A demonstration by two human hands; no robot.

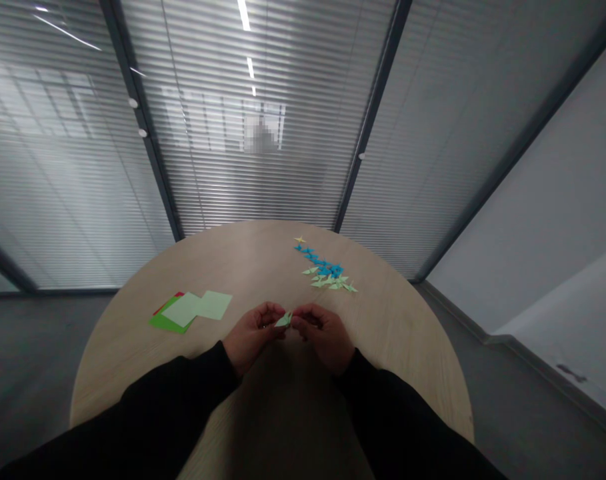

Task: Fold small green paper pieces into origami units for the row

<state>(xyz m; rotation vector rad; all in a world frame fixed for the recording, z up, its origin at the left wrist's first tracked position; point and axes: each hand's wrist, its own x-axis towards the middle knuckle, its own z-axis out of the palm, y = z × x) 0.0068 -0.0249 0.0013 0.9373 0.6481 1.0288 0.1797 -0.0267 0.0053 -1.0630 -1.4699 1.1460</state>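
Between my two hands is a small pale green folded-paper piece (284, 320), shaped like an origami crane. My left hand (255, 335) pinches it from the left, thumb and fingers closed on its edge. From the other side my right hand (323, 333) grips its right end, fingertips pressed together. Part of the paper is hidden behind the fingers. Farther off to the right lie several pale green folded cranes (333, 283), with several blue ones (327, 269) beside and behind them. A single yellow one (299, 239) sits at the far end of that row.
The round wooden table (383, 333) carries everything. Left of my hands lie flat square sheets: two pale green (215, 305), a brighter green (167, 324) and a red one (163, 303) mostly covered. Beyond the table stands a glass partition with blinds (263, 187); a white wall (543, 233) is at right.
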